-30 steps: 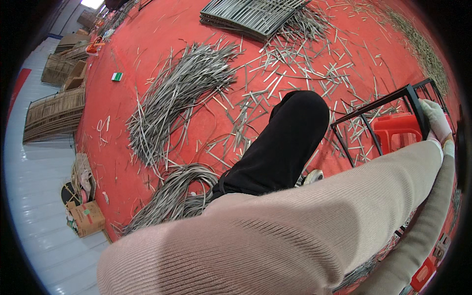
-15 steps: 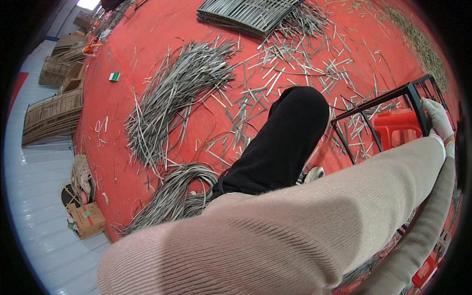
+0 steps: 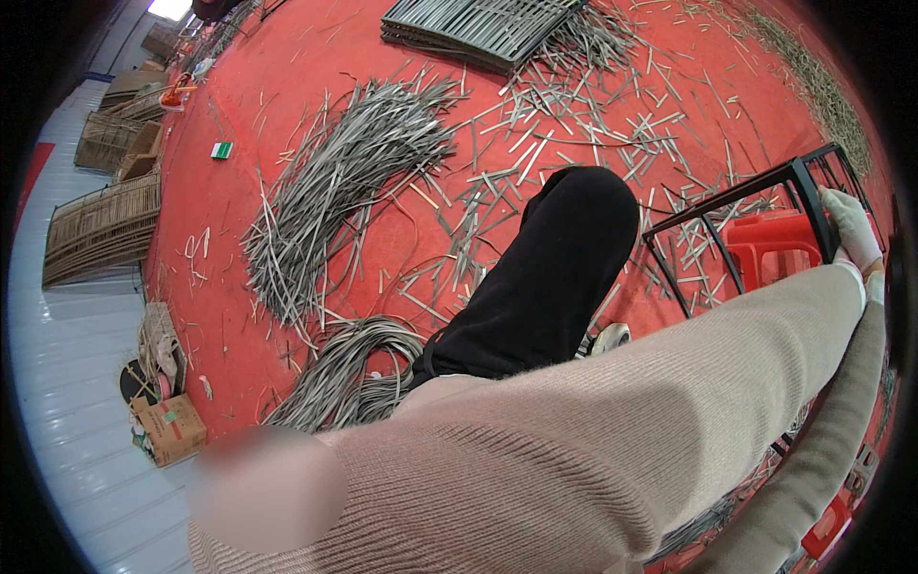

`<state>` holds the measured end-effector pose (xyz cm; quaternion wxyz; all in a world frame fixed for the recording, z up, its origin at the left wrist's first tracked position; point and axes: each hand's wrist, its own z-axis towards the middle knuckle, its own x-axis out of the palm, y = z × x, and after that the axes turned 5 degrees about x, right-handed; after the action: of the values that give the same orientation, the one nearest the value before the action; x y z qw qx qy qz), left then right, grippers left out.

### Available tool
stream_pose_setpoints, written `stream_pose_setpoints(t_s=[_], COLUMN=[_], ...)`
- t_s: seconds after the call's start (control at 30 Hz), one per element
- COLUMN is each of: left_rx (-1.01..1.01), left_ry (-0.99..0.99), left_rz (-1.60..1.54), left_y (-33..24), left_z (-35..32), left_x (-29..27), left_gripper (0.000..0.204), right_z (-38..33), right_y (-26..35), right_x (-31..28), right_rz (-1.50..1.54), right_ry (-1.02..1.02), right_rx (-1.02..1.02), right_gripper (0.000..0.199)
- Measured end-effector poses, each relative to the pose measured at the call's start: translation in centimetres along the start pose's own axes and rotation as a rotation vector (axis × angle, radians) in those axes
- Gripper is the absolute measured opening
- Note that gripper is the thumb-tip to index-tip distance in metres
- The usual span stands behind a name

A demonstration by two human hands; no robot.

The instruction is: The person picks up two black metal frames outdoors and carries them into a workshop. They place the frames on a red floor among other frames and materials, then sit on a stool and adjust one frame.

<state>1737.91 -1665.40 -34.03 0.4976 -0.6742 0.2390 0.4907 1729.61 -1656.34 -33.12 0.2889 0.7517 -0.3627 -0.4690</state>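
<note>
One black metal frame (image 3: 813, 206) stands at the person's far right, and a white-gloved hand (image 3: 853, 231) rests against its thick near-side bar. That bar lies just left of the fingers, touching the glove. From here I can't tell whether the fingers are wrapped round it or only pressed to it, as their tips are hidden. The ribbed beige left sleeve (image 3: 593, 430) and the right sleeve (image 3: 794, 497) converge below the frame, so I can't tell which hand I'm seeing; the other is mostly hidden.

Through the frame shows what looks like a red plastic stool (image 3: 775, 232). Left of the frame, near it, is a knee in black trousers (image 3: 583, 230), with cut grey strips (image 3: 526, 158) scattered beyond. Farther left of the frame lie a heap of long grey strips (image 3: 354, 172) and a coiled bundle (image 3: 330, 383). Slatted panels (image 3: 478, 33) are stacked up beyond the frame, to its left. Farthest left of it sits a cardboard box (image 3: 174, 430).
</note>
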Motion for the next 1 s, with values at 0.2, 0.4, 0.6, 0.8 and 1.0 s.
stream_pose_setpoints(t_s=[0.2, 0.4, 0.6, 0.8, 1.0], left_rx=[-0.006, -0.012, -0.018, -0.024, -0.027], left_ry=[0.001, -0.002, -0.003, -0.008, -0.011], left_rz=[-0.002, -0.002, -0.003, -0.004, -0.007], left_y=[-0.06, -0.06, -0.12, -0.21, -0.39], left_z=[-0.3, -0.56, -0.78, -0.95, -1.04], left_x=[0.0, -0.04, -0.07, -0.09, -0.16], left_gripper=[0.044, 0.044, 0.044, 0.044, 0.044], right_z=[0.05, -0.16, -0.5, -0.51, -0.69], right_y=[-0.02, 0.16, 0.37, 0.4, 0.71], right_x=[0.12, 0.23, 0.59, 0.52, 0.38], right_rz=[-0.016, -0.027, -0.012, -0.01, -0.051], right_ry=[-0.045, -0.031, -0.072, -0.005, -0.008], right_rx=[0.02, 0.011, 0.02, 0.02, 0.018], right_gripper=[0.028, 0.028, 0.028, 0.029, 0.029])
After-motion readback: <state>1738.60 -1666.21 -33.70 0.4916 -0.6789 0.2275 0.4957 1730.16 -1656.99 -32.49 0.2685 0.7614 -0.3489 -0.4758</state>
